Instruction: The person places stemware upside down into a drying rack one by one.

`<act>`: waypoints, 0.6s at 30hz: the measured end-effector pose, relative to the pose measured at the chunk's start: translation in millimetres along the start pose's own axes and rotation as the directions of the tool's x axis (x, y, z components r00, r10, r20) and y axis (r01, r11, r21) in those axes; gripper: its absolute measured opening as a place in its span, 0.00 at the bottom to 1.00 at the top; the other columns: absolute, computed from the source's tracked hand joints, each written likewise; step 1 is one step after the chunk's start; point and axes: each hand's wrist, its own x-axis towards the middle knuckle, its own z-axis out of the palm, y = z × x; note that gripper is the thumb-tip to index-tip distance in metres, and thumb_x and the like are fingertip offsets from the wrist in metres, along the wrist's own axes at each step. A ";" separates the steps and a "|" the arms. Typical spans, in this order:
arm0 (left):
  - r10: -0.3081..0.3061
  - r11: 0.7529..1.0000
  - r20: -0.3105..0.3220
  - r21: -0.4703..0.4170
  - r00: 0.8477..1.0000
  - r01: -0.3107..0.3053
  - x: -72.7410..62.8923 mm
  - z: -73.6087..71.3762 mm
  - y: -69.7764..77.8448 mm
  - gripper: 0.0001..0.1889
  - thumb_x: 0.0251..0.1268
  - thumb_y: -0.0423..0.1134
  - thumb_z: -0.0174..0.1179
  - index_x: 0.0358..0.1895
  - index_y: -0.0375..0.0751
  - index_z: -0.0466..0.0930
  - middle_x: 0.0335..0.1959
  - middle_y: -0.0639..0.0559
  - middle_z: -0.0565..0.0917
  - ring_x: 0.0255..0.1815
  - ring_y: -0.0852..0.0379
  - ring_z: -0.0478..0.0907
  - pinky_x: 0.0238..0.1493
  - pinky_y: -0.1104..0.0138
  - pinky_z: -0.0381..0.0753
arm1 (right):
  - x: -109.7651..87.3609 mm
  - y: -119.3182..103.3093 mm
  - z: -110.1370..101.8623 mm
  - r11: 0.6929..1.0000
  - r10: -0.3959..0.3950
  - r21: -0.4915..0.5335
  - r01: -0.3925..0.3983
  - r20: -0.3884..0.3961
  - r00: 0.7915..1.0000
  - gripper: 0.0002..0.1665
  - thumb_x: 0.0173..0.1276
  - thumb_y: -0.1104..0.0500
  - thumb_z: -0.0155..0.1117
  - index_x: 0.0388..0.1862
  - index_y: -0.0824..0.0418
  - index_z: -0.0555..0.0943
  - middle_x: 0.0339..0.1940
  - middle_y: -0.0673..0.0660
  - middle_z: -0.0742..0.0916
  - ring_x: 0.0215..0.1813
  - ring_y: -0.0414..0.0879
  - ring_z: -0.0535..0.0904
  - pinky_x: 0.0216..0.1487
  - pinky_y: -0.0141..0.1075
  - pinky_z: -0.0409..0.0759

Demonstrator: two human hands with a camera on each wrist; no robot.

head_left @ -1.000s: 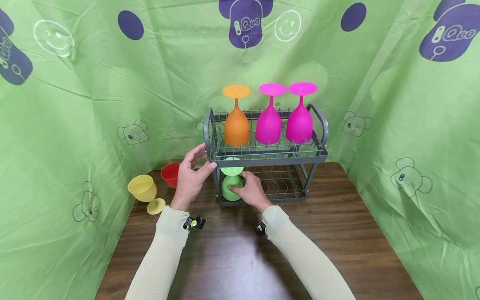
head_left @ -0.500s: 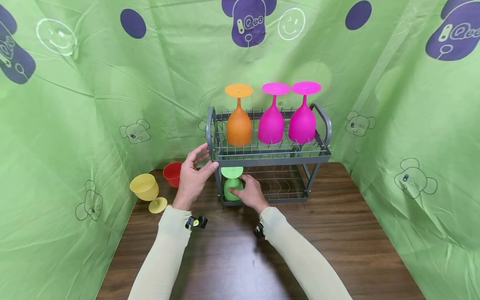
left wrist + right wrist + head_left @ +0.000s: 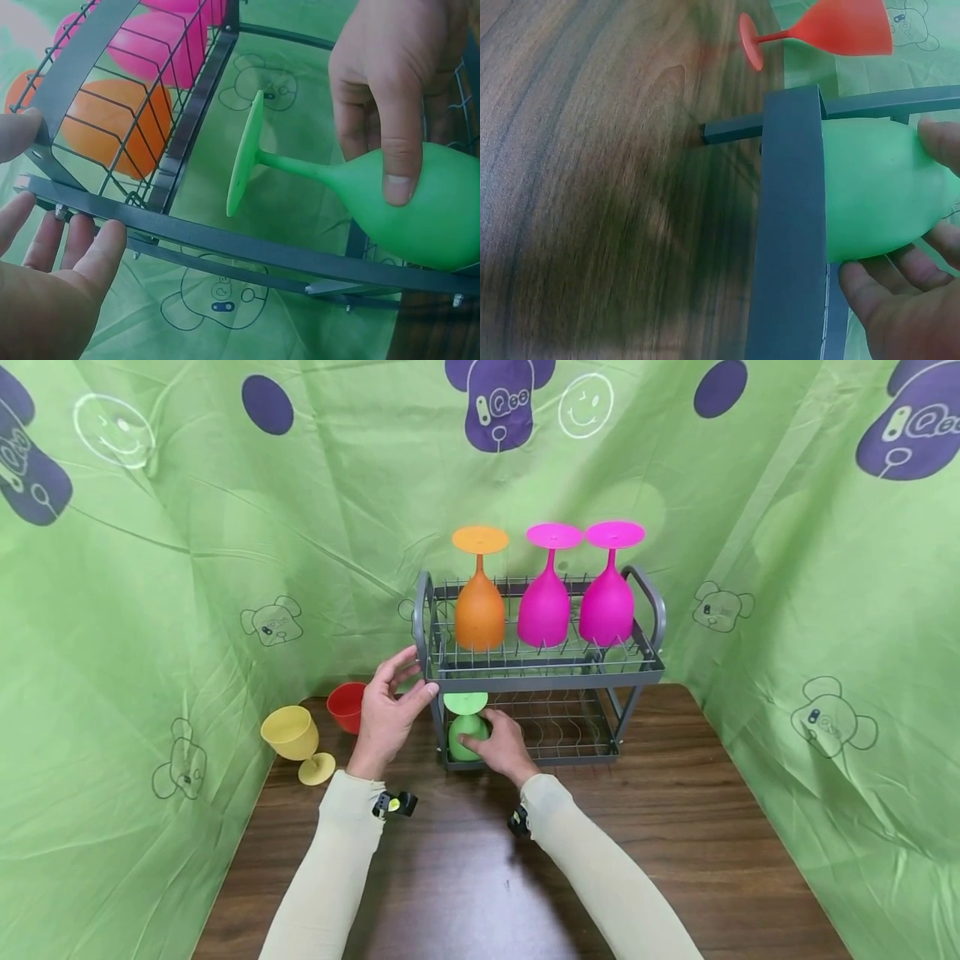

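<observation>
Six goblets appear in the head view; the green goblet (image 3: 466, 725) sits inverted, foot uppermost, within the left end of the lower tier (image 3: 566, 731) of a dark rack (image 3: 551, 680). The right hand (image 3: 504, 745) pinches its bowl between thumb and fingers; the left hand (image 3: 386, 720), fingers loosely spread, touches the rack's left side. Left wrist view: uniform green, with rounded bowl, slender stem and thin disc foot. Right wrist view: the bowl appears smooth, its rim hidden behind a rail (image 3: 789, 225); a red goblet (image 3: 844, 28) shows beyond.
</observation>
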 end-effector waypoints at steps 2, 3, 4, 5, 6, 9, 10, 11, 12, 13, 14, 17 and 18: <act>-0.001 1.000 -0.001 0.000 1.000 0.001 -0.7 0.6 0.5 0.33 0.64 0.34 0.76 0.73 0.52 0.78 0.71 0.51 0.76 0.71 0.48 0.77 0.71 0.54 0.81 | -1.1 0.1 -1.5 1.000 0.011 0.012 -0.011 0.004 1.000 0.42 0.64 0.41 0.79 0.72 0.57 0.78 0.65 0.58 0.84 0.66 0.56 0.80 0.70 0.52 0.80; -0.001 1.000 -0.002 -0.001 1.000 0.001 -1.1 0.8 0.6 0.33 0.64 0.34 0.76 0.73 0.52 0.78 0.71 0.51 0.76 0.71 0.48 0.77 0.71 0.55 0.81 | -2.1 -0.1 -2.5 1.000 0.016 0.020 -0.016 0.005 1.000 0.44 0.63 0.40 0.79 0.73 0.58 0.77 0.67 0.58 0.83 0.68 0.57 0.79 0.72 0.53 0.79; -0.003 1.000 -0.005 0.000 1.000 0.003 -1.5 1.0 0.3 0.33 0.64 0.34 0.76 0.73 0.52 0.78 0.71 0.51 0.75 0.71 0.48 0.77 0.71 0.56 0.82 | -3.4 -0.2 -3.8 0.999 0.023 0.027 -0.023 0.006 1.000 0.46 0.63 0.40 0.80 0.74 0.58 0.76 0.69 0.59 0.82 0.70 0.57 0.78 0.73 0.54 0.78; -0.006 1.000 -0.006 0.001 1.000 0.006 -2.0 1.1 0.1 0.33 0.65 0.34 0.75 0.73 0.51 0.77 0.71 0.51 0.75 0.72 0.48 0.77 0.71 0.57 0.82 | -4.9 -0.5 -5.4 0.999 0.030 0.031 -0.030 0.006 1.000 0.48 0.63 0.39 0.80 0.76 0.57 0.74 0.71 0.58 0.81 0.73 0.57 0.77 0.75 0.54 0.76; -0.008 1.000 -0.009 0.002 1.000 0.008 -2.4 1.1 -0.2 0.34 0.65 0.34 0.75 0.74 0.51 0.77 0.72 0.51 0.75 0.72 0.48 0.76 0.70 0.58 0.82 | -6.7 -0.9 -7.2 0.999 0.035 0.038 -0.035 0.005 0.999 0.49 0.62 0.39 0.80 0.77 0.56 0.73 0.73 0.58 0.81 0.74 0.57 0.75 0.76 0.55 0.75; -0.018 1.000 -0.019 0.006 1.000 0.018 -4.4 0.3 -1.6 0.35 0.65 0.33 0.75 0.75 0.48 0.75 0.73 0.50 0.73 0.73 0.47 0.76 0.71 0.57 0.82 | -13.7 -3.8 -14.5 0.997 0.043 0.063 -0.042 -0.004 0.999 0.50 0.62 0.39 0.81 0.78 0.55 0.72 0.75 0.57 0.79 0.77 0.58 0.73 0.78 0.56 0.73; -0.021 1.000 -0.023 0.004 1.000 0.021 -5.3 -0.3 -1.9 0.35 0.65 0.33 0.74 0.76 0.46 0.74 0.74 0.49 0.73 0.73 0.46 0.75 0.71 0.56 0.81 | -16.2 -5.0 -17.5 0.997 0.044 0.068 -0.043 -0.010 0.999 0.50 0.62 0.40 0.81 0.78 0.54 0.72 0.75 0.57 0.79 0.78 0.58 0.73 0.78 0.57 0.73; -0.023 1.000 -0.028 0.001 0.999 0.023 -6.5 -0.9 -2.0 0.36 0.65 0.33 0.74 0.76 0.45 0.74 0.74 0.49 0.73 0.73 0.46 0.75 0.71 0.55 0.81 | -18.6 -6.3 -20.6 0.997 0.042 0.071 -0.041 -0.015 0.999 0.50 0.62 0.40 0.81 0.78 0.53 0.72 0.75 0.57 0.79 0.78 0.58 0.73 0.77 0.57 0.73; -0.026 1.000 -0.033 -0.002 0.999 0.026 -7.8 -1.8 -2.6 0.36 0.65 0.33 0.74 0.76 0.44 0.73 0.75 0.47 0.73 0.73 0.46 0.75 0.72 0.53 0.80 | -21.3 -7.6 -23.8 0.996 0.041 0.077 -0.039 -0.022 0.999 0.49 0.62 0.41 0.81 0.78 0.53 0.72 0.75 0.57 0.79 0.78 0.58 0.73 0.77 0.57 0.73; -0.029 1.000 -0.037 -0.007 0.999 0.028 -9.5 -3.0 -3.3 0.36 0.65 0.32 0.74 0.76 0.43 0.72 0.75 0.46 0.72 0.74 0.44 0.74 0.73 0.51 0.79 | -24.3 -8.9 -26.6 0.996 0.040 0.081 -0.037 -0.027 0.999 0.49 0.62 0.41 0.81 0.78 0.53 0.72 0.75 0.56 0.79 0.77 0.58 0.73 0.77 0.57 0.73; -0.033 0.999 -0.043 -0.013 0.999 0.032 -11.1 -4.4 -4.0 0.36 0.65 0.32 0.74 0.76 0.43 0.72 0.76 0.45 0.72 0.74 0.44 0.74 0.73 0.51 0.79 | -27.0 -9.9 -29.2 0.996 0.038 0.082 -0.035 -0.030 0.999 0.49 0.62 0.41 0.81 0.78 0.53 0.72 0.74 0.56 0.79 0.77 0.58 0.73 0.76 0.57 0.74; -0.051 0.999 -0.061 -0.014 0.997 0.050 -18.1 -9.2 -5.1 0.35 0.66 0.32 0.73 0.76 0.46 0.73 0.75 0.47 0.73 0.73 0.47 0.75 0.74 0.52 0.79 | -35.7 -12.2 -35.4 0.997 0.035 0.073 -0.032 -0.038 0.999 0.47 0.63 0.41 0.80 0.78 0.52 0.72 0.74 0.56 0.79 0.75 0.56 0.75 0.74 0.56 0.76; -0.056 0.998 -0.067 -0.014 0.996 0.055 -20.5 -11.0 -5.6 0.35 0.66 0.31 0.73 0.76 0.47 0.73 0.74 0.48 0.74 0.73 0.48 0.75 0.73 0.54 0.79 | -38.5 -12.6 -36.9 0.997 0.032 0.071 -0.029 -0.041 0.999 0.47 0.63 0.41 0.80 0.78 0.52 0.73 0.73 0.56 0.80 0.74 0.56 0.76 0.73 0.55 0.78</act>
